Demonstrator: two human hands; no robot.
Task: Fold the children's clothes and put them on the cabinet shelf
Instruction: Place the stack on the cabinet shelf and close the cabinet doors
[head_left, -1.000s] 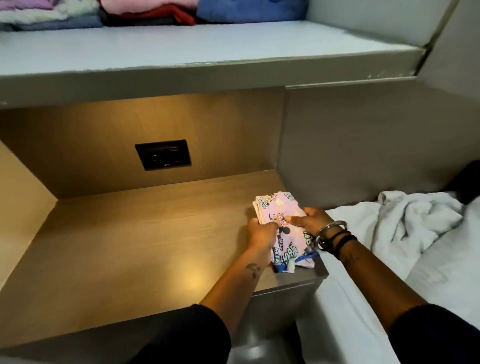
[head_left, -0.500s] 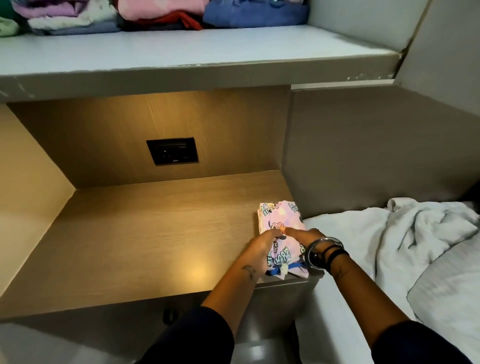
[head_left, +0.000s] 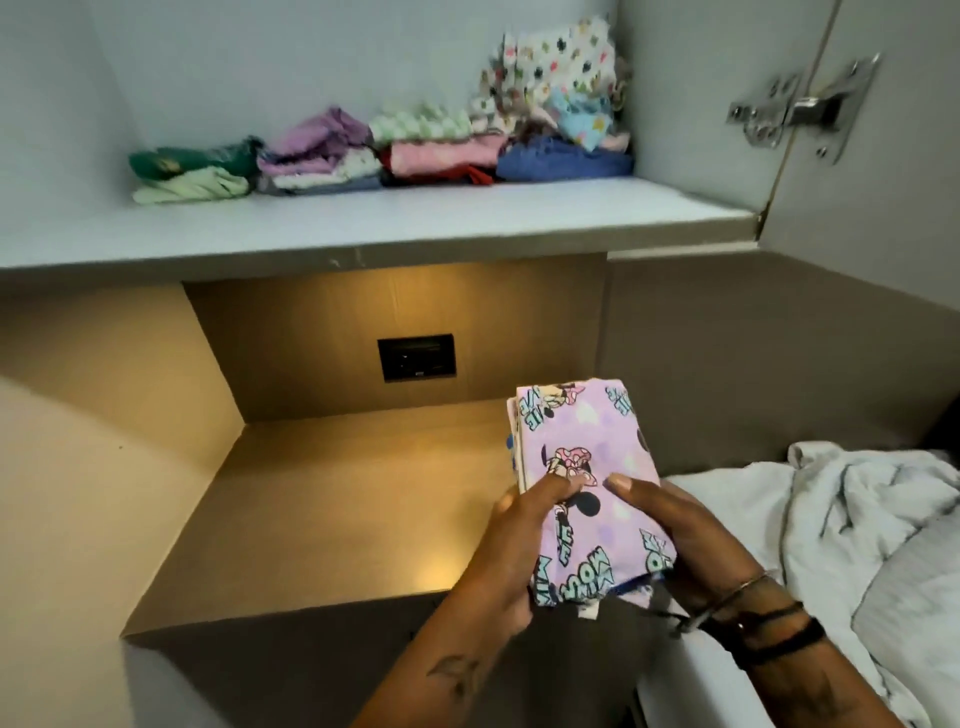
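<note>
There is one view, from a wide-angle camera on the person's head, facing forward and tilted somewhat down. It looks into a lit wooden niche straight ahead, with the white shelf above it in the upper half of the frame. Both forearms enter from the bottom edge, and the left hand and right hand sit close to the lens, low and right of centre. A bed fills the lower right corner; a cabinet door with its hinge edges the upper right. Straight lines bend near the borders.
</note>
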